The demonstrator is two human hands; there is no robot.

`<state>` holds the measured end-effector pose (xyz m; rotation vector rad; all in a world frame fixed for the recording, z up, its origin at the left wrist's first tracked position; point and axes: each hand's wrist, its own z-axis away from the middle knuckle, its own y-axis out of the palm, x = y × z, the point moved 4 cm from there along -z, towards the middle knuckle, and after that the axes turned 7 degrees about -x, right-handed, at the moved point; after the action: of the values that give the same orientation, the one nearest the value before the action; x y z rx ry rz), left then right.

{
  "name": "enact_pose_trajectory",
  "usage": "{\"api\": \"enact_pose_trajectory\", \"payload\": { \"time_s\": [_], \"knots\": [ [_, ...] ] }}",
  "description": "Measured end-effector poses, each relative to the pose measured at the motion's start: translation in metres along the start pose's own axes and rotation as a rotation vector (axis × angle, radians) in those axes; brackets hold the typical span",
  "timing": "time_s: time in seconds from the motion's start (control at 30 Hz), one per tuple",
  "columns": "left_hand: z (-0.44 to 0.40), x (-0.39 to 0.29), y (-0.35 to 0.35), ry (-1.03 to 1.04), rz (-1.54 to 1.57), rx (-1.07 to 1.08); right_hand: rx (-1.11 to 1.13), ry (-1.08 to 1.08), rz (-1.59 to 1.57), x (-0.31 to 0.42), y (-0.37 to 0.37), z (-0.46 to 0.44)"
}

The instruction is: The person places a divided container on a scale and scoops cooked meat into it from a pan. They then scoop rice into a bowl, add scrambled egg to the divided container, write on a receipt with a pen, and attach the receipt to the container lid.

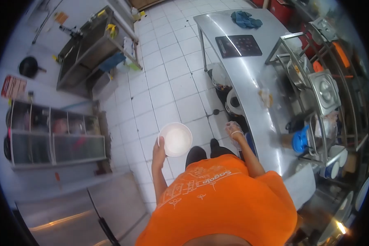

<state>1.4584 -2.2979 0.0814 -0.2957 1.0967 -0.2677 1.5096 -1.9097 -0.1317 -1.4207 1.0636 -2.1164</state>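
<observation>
A round white bowl [177, 140] is held out over the tiled floor by my left hand [159, 151], gripped at its left rim with the thumb on top. The inside of the bowl looks pale, and I cannot tell whether the paler patch is contents or its bottom. My right hand [234, 130], in a clear plastic glove, hangs beside the left edge of the steel table [250, 88]. Its fingers are curled in; whatever they might hold is hidden.
On the table lie a dark tablet [238, 46], a teal cloth [246, 19] and a small plastic packet [265, 98]. A blue-lidded container [300, 139] stands by the metal rack [311, 88]. Left are a sink counter [86, 49], a glass-fronted cabinet [55, 135] and a steel fridge [82, 205].
</observation>
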Motion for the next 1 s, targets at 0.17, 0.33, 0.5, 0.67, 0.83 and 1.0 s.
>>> {"api": "enact_pose_trajectory", "payload": {
  "time_s": [0.17, 0.33, 0.5, 0.67, 0.83, 1.0],
  "knots": [
    [-0.143, -0.065, 0.046, -0.150, 0.044, 0.126, 0.059, 0.336, -0.029, -0.007, 0.024, -0.134],
    [-0.338, -0.166, 0.124, 0.083, -0.095, 0.252, -0.215, 0.653, -0.200, -0.031, 0.078, -0.250],
    [-0.506, -0.310, 0.230, 0.548, -0.411, 0.342, -0.063, 0.817, -0.202, -0.068, 0.154, -0.389],
    [-0.584, -0.415, 0.356, 1.005, -0.622, 0.225, -0.126, 0.870, -0.129, -0.099, 0.183, -0.459],
    [-0.650, -0.435, 0.448, 1.225, -0.560, 0.460, -0.236, 0.890, 0.024, -0.140, 0.235, -0.495],
    [-0.644, -0.433, 0.420, 1.413, 0.130, 0.251, -0.429, 0.716, 0.321, -0.074, 0.178, -0.484]
  ]
}}
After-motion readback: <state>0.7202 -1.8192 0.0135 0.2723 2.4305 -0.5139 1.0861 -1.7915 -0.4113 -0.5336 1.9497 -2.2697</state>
